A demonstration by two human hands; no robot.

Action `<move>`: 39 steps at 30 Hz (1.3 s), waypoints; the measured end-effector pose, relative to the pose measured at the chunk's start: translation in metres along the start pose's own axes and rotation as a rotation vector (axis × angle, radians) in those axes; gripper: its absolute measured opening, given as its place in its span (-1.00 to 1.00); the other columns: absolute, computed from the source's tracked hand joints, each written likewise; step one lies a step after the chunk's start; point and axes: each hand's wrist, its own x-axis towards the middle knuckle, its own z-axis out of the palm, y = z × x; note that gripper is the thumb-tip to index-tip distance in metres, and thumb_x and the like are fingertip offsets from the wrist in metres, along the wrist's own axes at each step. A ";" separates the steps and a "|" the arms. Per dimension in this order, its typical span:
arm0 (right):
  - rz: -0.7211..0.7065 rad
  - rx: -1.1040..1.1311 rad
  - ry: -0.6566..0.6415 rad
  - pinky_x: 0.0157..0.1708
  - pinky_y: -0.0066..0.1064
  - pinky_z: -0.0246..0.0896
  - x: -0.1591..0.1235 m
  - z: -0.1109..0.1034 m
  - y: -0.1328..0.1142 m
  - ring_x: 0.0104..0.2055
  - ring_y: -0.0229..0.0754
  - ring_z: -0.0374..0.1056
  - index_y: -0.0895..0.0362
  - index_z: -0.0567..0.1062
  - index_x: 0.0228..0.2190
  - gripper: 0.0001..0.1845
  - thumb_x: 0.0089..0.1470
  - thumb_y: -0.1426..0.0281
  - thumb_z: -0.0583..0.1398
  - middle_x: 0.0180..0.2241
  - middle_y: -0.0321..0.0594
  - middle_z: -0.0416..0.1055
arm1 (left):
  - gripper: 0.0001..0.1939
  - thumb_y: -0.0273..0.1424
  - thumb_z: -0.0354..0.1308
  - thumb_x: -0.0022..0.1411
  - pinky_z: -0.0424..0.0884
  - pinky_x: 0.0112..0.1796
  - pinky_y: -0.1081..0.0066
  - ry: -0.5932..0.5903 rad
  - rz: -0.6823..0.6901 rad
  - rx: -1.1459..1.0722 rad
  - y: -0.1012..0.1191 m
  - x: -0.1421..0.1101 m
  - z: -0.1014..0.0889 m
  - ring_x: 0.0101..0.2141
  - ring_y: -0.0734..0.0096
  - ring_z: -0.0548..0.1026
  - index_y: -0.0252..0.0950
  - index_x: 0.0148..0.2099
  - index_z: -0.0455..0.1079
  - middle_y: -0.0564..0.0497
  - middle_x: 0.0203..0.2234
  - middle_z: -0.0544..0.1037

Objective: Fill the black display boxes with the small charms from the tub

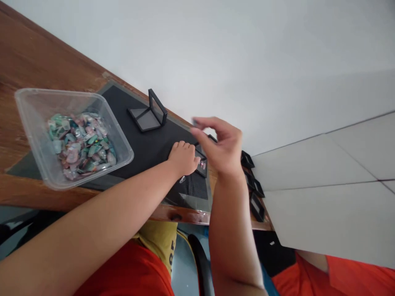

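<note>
My right hand [220, 144] is raised above the mat, thumb and forefinger pinching a small grey-blue piece [195, 122], too small and blurred to name exactly. My left hand [183, 158] lies on the black mat [146, 150] with its fingers curled in; anything under them is hidden. Its thumb touches or nearly touches an open black display frame [202, 165] that holds small pink pieces. One small clear stone [182, 179] lies on the mat just below my left wrist. At the left stands a clear plastic tub [119, 135] of polished green, pink and whitish stone chips [83, 144].
Another black display frame [148, 117] stands open by the wall. Several black frames [256, 205] are at the table's right end. A white panel [324, 205] rises at the right, with a person's orange sleeve [358, 275] below it. The wooden table [40, 61] meets the wall.
</note>
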 end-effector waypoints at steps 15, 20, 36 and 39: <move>0.485 -0.023 0.194 -0.25 -0.28 0.49 -0.138 -0.029 0.088 -0.36 -0.15 0.52 0.10 0.73 -0.33 -0.81 0.04 0.25 0.40 -0.37 -0.17 0.67 | -0.51 -0.18 0.01 0.48 0.25 0.29 0.00 -0.039 -0.059 0.058 -0.004 0.000 0.003 0.30 -0.11 0.36 -0.36 0.25 0.45 -0.25 0.26 0.52; 0.486 -0.031 0.252 -0.16 -0.21 0.53 -0.149 -0.032 0.091 -0.30 -0.10 0.57 0.06 0.74 -0.34 -0.83 0.04 0.25 0.42 -0.33 -0.16 0.70 | -0.50 -0.13 0.09 0.44 0.27 0.28 -0.01 -0.028 -0.067 0.085 -0.007 0.000 0.004 0.30 -0.13 0.37 -0.32 0.26 0.45 -0.24 0.23 0.55; 0.522 0.112 0.177 -0.08 -0.20 0.55 -0.157 -0.037 0.088 -0.18 -0.05 0.63 0.06 0.73 -0.36 -0.82 0.03 0.21 0.46 -0.26 -0.14 0.72 | -0.64 -0.12 0.27 0.36 0.33 0.20 -0.04 0.038 -0.048 0.107 -0.013 0.002 0.005 0.22 -0.14 0.44 -0.17 0.09 0.57 -0.15 0.13 0.62; 0.505 0.097 0.162 -0.07 -0.21 0.54 -0.157 -0.037 0.087 -0.17 -0.06 0.63 0.05 0.74 -0.35 -0.83 0.04 0.22 0.45 -0.25 -0.16 0.72 | -0.64 -0.11 0.27 0.36 0.34 0.18 -0.03 0.052 -0.052 0.104 -0.013 0.002 0.005 0.19 -0.12 0.46 -0.17 0.09 0.56 -0.14 0.12 0.64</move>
